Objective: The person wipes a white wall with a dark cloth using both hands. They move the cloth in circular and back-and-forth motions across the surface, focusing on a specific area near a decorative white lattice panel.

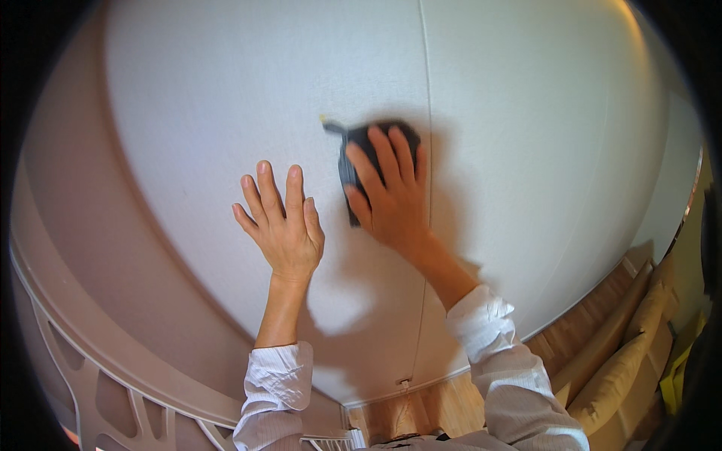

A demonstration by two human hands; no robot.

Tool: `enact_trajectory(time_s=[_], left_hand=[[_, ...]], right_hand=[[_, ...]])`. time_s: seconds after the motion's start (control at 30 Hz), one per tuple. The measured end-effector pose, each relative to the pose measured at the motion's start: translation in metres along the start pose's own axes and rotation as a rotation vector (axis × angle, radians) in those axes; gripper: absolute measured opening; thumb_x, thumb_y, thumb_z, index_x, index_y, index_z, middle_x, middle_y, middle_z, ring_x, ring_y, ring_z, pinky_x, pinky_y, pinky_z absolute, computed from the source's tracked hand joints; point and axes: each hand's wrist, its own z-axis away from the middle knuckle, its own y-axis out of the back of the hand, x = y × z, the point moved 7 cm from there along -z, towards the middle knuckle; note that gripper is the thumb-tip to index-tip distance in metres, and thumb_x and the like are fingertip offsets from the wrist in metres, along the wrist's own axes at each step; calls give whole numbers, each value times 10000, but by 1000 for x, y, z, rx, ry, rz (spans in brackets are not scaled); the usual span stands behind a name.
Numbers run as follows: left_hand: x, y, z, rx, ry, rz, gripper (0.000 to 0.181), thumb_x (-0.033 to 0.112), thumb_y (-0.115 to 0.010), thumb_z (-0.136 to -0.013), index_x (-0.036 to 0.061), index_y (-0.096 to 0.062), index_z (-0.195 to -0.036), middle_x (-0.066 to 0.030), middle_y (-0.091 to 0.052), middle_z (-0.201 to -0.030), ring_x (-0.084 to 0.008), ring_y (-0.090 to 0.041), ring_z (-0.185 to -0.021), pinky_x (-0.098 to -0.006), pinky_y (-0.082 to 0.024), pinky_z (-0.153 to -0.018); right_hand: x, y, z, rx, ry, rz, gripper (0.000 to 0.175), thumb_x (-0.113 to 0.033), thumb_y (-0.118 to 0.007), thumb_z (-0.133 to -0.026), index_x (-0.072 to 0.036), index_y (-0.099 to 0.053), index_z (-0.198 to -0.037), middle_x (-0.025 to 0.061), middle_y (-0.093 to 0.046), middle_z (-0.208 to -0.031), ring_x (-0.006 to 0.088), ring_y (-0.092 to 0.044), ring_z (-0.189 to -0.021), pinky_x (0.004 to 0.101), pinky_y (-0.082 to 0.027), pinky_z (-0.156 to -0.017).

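Note:
A pale wall covering (507,141) with a fine woven texture fills the view, split by a vertical seam. My left hand (289,225) lies against it with fingers spread and holds nothing. To its upper right, my right hand (392,189) presses a dark, soft-looking object (361,135) to the wall just left of the seam. That object has a bluish grey side and a short strap-like piece with a yellowish tip; what it is exactly, I cannot tell. My palm and fingers hide part of it, and it is slightly blurred.
A brown sofa (615,389) stands at lower right on a wood floor (457,394). Low on the wall is a socket (404,382) with a cord. At lower left runs a pale openwork railing or frame (107,361). Something yellow (674,377) is at far right.

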Motion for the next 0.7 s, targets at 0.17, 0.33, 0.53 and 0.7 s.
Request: enact_trajectory(time_s=[0.17,0.33,0.53,0.7], left_hand=[[4,-1,-2,17,-1,3,504,321,-464,-1152,189,-571,-1627,-192,-357,-1787,-414,-218,-1688,-624,9,-1329],[6,2,-3,19,-11,-3,513,299,-454,-1154,138,-566,-1628,-198,-364,-1783,-409,-220,-1686,-624,-38,-1315],[3,3,-2,17,-20,-16,512,295,-466,-1146,140,-576,-1621,-200,-365,-1782,-415,-232,-1682,-627,-55,-1312],[5,3,-3,29,-23,-11,519,277,-475,-1134,142,-574,-1625,-199,-359,-1786,-406,-218,-1688,-624,-46,-1314]], right_hand=[[-19,-9,115,-111,41,29,529,-376,-697,-1001,-217,-675,-1506,131,-531,-1665,381,-464,-1538,680,-220,-1267],[-21,-8,113,-90,36,-23,502,-365,-693,-1004,-214,-697,-1483,116,-563,-1644,363,-493,-1524,652,-204,-1295],[-26,-3,61,-83,-19,-95,582,-277,-788,-946,-191,-660,-1507,144,-518,-1670,387,-469,-1537,661,-240,-1279],[-32,-5,125,-233,-32,-77,604,-294,-803,-944,-192,-652,-1520,140,-506,-1676,386,-461,-1543,654,-244,-1278]])
